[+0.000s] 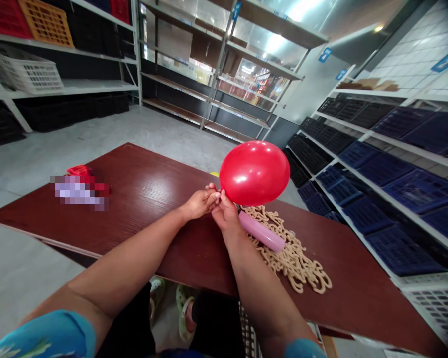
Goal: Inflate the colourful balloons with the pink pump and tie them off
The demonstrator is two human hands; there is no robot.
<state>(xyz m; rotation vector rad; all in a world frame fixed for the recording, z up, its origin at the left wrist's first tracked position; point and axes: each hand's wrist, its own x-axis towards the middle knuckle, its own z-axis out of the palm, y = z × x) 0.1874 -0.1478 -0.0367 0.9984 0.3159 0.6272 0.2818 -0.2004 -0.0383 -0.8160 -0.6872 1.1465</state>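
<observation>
An inflated red balloon (254, 171) is held over the far edge of the dark reddish-brown table (145, 184). My left hand (200, 203) and my right hand (226, 211) meet at the balloon's neck, fingers pinched together around it. The knot or opening is hidden by the fingers. Just right of my right hand, a pink cylinder (262, 231) lies on a pile of beige, rope-like curled pieces (298, 261). Part of a small yellow thing (214, 174) shows behind the balloon.
At the table's left lies a red and blurred lilac heap (80, 186). Shelves with dark blue crates (377, 214) line the right side. A metal rack (209, 99) stands at the back. White baskets (33, 72) and a yellow crate (48, 22) sit on left shelves.
</observation>
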